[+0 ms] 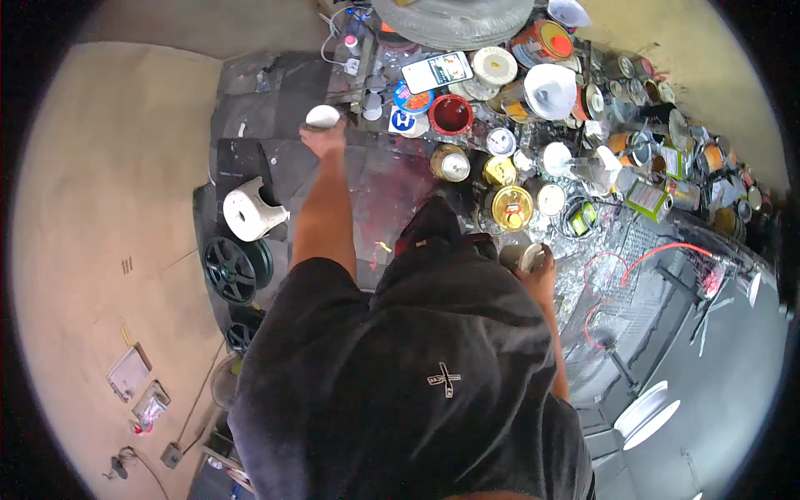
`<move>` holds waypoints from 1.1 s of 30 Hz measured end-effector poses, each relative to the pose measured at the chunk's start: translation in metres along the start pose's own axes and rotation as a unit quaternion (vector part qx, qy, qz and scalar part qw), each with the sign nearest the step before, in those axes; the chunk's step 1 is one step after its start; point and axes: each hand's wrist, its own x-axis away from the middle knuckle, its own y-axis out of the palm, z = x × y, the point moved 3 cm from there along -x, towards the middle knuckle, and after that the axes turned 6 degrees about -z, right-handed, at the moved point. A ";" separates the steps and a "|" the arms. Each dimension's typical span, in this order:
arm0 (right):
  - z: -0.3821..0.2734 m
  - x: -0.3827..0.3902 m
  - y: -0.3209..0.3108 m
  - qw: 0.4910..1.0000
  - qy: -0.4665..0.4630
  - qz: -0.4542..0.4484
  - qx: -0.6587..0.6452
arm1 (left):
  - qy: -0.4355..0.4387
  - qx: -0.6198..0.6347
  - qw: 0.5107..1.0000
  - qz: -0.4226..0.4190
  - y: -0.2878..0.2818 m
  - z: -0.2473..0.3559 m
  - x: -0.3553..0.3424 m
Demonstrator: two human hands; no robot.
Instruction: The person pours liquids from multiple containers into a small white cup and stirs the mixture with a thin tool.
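— Hands first: where are they?

— Left hand (pixel 323 137) is stretched far out over the paint-stained surface (pixel 379 187), its grip closed around a small white cup (pixel 322 116). Right hand (pixel 537 271) sits close to the body, grip wrapped around a small tin (pixel 527 256).

— Relative to the red-filled can (pixel 451 114)?

— The cup lies well to its left; the tin is below it and somewhat right, just under the gold-lidded can (pixel 511 207). A phone (pixel 437 71) rests just above the red can. A white roll (pixel 248 212) stands far left and lower, with a dark wheel (pixel 232 268) beneath it.
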 end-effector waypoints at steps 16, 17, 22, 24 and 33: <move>-0.067 -0.029 -0.044 0.988 -0.041 0.138 -0.061 | 0.066 -0.089 0.728 -0.677 0.022 -0.043 0.138; -0.062 -0.030 -0.041 0.991 -0.032 0.122 -0.052 | 0.117 -0.081 0.692 -0.708 0.030 -0.022 0.169; -0.068 -0.034 -0.032 0.999 -0.047 0.027 -0.003 | 0.326 -0.058 0.576 -0.747 0.017 0.128 0.305; -0.076 -0.036 -0.029 0.998 -0.046 -0.004 -0.041 | 0.431 -0.014 0.551 -0.714 0.009 0.169 0.326; -0.086 -0.050 -0.036 0.943 -0.047 -0.178 -0.277 | 0.402 0.045 0.524 -0.750 0.002 0.173 0.332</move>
